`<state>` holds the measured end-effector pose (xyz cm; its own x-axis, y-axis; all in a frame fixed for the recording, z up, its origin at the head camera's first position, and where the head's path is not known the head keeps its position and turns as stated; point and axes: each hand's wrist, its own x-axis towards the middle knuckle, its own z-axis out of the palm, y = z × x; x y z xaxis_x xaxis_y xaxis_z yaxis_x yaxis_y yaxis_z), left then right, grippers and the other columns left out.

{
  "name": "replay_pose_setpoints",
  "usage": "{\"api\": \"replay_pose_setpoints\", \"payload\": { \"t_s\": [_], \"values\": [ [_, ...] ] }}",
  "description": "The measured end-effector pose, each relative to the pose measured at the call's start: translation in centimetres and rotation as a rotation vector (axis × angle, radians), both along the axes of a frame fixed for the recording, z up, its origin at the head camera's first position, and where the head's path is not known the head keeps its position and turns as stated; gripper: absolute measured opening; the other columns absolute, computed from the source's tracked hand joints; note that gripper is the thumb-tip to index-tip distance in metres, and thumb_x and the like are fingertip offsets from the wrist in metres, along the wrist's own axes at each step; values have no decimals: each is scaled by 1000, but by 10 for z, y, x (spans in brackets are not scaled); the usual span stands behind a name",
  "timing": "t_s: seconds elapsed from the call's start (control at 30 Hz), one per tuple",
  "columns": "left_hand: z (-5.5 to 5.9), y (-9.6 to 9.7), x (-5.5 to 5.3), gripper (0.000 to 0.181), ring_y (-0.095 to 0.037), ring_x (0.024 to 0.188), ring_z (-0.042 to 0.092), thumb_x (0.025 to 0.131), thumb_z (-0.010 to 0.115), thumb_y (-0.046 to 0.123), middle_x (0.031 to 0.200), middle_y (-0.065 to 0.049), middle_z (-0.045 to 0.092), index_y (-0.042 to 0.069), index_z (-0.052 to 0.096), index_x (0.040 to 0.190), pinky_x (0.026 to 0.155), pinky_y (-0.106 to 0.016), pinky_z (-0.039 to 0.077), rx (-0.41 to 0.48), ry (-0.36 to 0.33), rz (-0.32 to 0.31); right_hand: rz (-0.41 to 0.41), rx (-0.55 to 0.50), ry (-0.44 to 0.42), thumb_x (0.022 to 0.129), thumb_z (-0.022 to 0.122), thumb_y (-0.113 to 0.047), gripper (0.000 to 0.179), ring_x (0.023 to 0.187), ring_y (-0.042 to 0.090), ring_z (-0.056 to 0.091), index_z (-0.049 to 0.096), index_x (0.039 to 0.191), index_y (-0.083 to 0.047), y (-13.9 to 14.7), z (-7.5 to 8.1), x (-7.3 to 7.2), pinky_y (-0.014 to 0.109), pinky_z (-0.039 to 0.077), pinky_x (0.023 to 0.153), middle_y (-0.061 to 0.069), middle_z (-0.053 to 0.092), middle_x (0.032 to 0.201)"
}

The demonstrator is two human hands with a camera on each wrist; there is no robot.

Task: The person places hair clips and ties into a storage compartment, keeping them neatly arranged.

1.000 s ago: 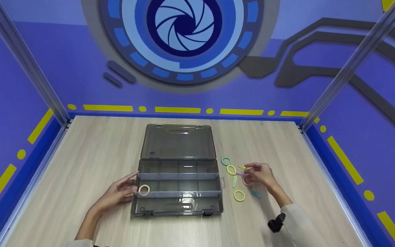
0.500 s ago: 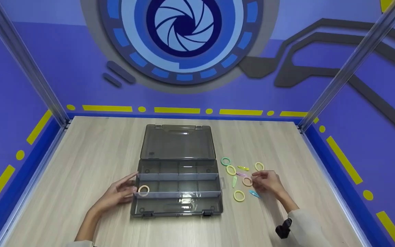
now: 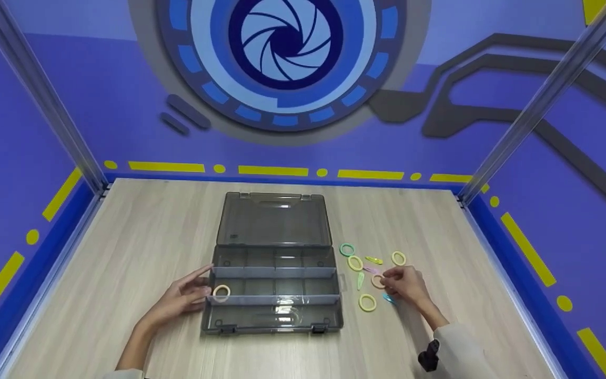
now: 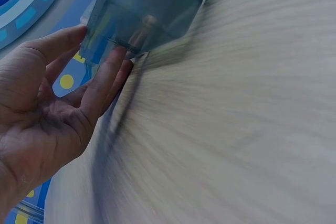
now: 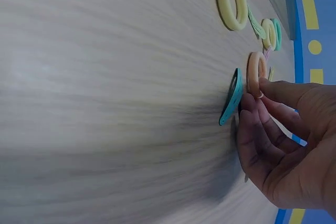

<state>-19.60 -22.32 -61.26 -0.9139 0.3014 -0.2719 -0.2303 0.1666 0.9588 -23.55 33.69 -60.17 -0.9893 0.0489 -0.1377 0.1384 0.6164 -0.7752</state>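
A smoky, see-through divided storage box (image 3: pixel 276 314) lies with its lid (image 3: pixel 274 218) folded back on the table. My left hand (image 3: pixel 179 300) rests against the box's left wall, fingers fairly straight; in the left wrist view the fingertips touch the plastic. A pale yellow-orange hair tie (image 3: pixel 221 293) sits in the middle row at the left. To the right of the box, my right hand (image 3: pixel 408 285) pinches the edge of a peach hair tie (image 5: pixel 253 72) between thumb and fingers. A blue hair clip (image 5: pixel 231 98) lies close beside those fingertips.
Around the right hand lie yellow hair ties (image 3: pixel 367 302), a green hair tie (image 3: pixel 347 249), a yellow clip (image 3: pixel 374 260), a pale green clip (image 3: pixel 360 281) and a pink clip (image 3: pixel 371 270). Blue patterned walls (image 3: pixel 98 105) enclose the table (image 3: pixel 155 221).
My right hand let go of a yellow hair tie at the back right, drew back, then moved left to the peach hair tie and took hold of it. The left hand stays put.
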Motion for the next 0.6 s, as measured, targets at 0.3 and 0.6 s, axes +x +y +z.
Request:
{"api": "replay_pose_setpoints", "payload": {
  "t_s": [0.3, 0.6],
  "values": [
    [-1, 0, 1, 66, -34, 132, 56, 103, 62, 26, 153, -28, 39, 17, 31, 162, 103, -44, 54, 2, 8, -10, -11, 63, 47, 91, 72, -1, 5, 64, 14, 66, 76, 90, 3, -1, -4, 2, 19, 50, 54, 13, 74, 78],
    [0, -1, 1, 69, -28, 128, 59, 103, 63, 28, 152, -29, 39, 15, 30, 162, 101, -42, 56, -14, 15, 3, -17, 82, 45, 92, 73, -5, 9, 62, 17, 70, 76, 90, 4, 2, 6, 2, 18, 48, 51, 15, 76, 79]
  ]
}}
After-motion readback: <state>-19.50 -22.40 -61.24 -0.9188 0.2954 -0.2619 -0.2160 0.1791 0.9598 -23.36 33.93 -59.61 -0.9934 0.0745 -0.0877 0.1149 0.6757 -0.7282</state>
